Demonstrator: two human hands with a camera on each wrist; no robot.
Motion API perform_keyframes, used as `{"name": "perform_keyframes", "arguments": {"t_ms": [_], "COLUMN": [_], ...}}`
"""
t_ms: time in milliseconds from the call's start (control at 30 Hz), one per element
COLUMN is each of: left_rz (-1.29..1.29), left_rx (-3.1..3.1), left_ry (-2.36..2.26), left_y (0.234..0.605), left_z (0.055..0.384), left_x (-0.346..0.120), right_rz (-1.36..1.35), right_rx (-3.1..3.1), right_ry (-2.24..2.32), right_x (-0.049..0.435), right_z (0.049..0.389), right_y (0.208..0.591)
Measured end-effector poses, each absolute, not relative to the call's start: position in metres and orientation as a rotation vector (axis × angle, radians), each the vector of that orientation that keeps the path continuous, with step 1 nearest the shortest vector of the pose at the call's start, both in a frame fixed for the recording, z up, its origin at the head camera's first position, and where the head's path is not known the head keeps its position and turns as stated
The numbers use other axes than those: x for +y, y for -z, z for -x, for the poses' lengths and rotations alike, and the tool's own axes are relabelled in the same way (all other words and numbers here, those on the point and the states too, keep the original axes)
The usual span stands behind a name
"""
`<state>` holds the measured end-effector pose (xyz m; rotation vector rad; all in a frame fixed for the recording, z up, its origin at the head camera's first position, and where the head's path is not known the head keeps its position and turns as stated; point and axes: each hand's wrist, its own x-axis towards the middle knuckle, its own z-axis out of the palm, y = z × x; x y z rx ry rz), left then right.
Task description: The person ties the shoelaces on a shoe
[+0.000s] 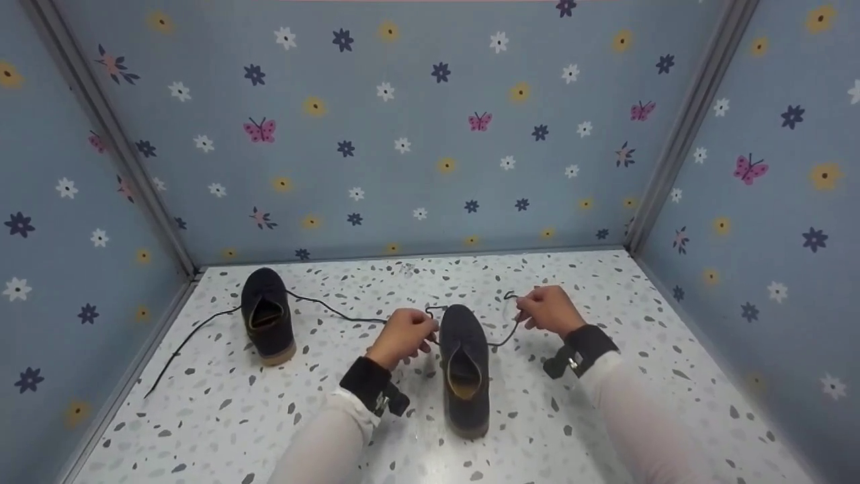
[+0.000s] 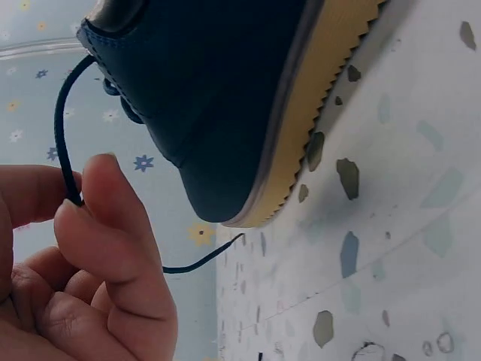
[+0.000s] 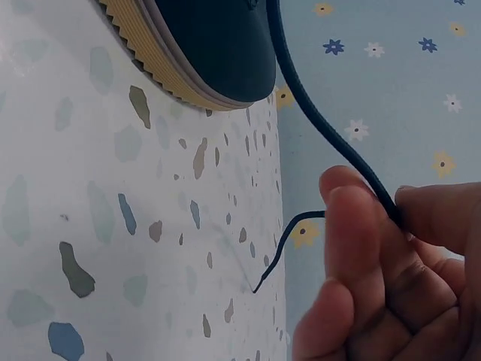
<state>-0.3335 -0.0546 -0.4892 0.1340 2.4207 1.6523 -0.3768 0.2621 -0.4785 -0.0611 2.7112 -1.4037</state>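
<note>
A dark blue shoe (image 1: 463, 363) with a yellowish ridged sole (image 2: 301, 113) stands upright on the speckled surface, toe pointing away, between both hands. My left hand (image 1: 403, 336) pinches one end of its dark shoelace (image 2: 62, 128) between thumb and fingers, close to the shoe's left side. On the other side my right hand (image 1: 551, 309) pinches the other lace end (image 3: 323, 128), a little farther off. Both lace tips hang free past the fingers. A second dark shoe (image 1: 269, 316) stands at the left, its laces (image 1: 195, 333) spread out to either side.
The white speckled tabletop (image 1: 537, 430) is bounded by a flowered blue back panel (image 1: 416, 181) and side panels, with grey metal posts (image 1: 672, 134) at the corners. One lace of the left shoe runs across toward my left hand.
</note>
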Motion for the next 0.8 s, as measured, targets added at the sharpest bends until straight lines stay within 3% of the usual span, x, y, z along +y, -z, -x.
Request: {"name": "perform_keyframes", "arguments": {"t_ms": [300, 800], "left_rz": [-0.155, -0.209], "left_rx": [2.518, 2.62], "left_ry": [-1.717, -1.862], "left_y": [0.489, 0.491], "left_z": [0.329, 0.323], "left_x": [-0.052, -0.05], "right_rz": [-0.059, 0.018], "right_rx": [2.529, 2.331], "right_ry": [1.674, 1.987], "right_x": [0.251, 0.23], "right_z": [0.367, 0.346], "right_y": [0.487, 0.486]}}
